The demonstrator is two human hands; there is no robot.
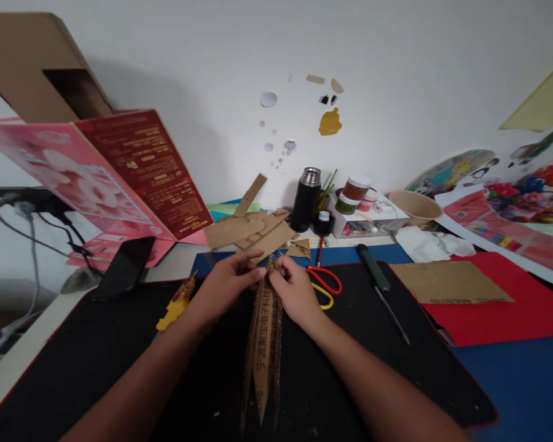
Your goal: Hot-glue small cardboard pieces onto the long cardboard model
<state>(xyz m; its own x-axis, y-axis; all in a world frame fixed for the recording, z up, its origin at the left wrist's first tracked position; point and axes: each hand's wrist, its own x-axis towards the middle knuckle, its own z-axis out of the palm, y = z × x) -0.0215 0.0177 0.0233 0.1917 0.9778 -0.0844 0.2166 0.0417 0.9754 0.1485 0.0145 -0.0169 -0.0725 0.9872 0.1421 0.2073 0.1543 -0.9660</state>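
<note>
A long folded strip of brown cardboard (pixel 262 331), printed with dark characters, stands in front of me over the black mat. Its top end is narrow, and its lower end spreads into several pointed edges. My left hand (pixel 228 285) pinches the top end from the left with thumb and fingers. From the right, my right hand (pixel 297 291) closes its thumb and curled fingers on the same end. Just beyond my right hand lie scissors (pixel 334 282) with red and yellow handle loops, their blades hidden. A yellow object with a brown patterned end (pixel 177 305) lies beside my left forearm.
Cardboard scraps (pixel 270 236) lie behind my hands. A black flask (pixel 305 202), an ink bottle (pixel 323 224) and paint jars (pixel 356 190) stand at the back. Rightward are a green-handled tool (pixel 373 268), a cardboard sheet (pixel 451 282) and red paper (pixel 511 319). A phone (pixel 126 265) leans left.
</note>
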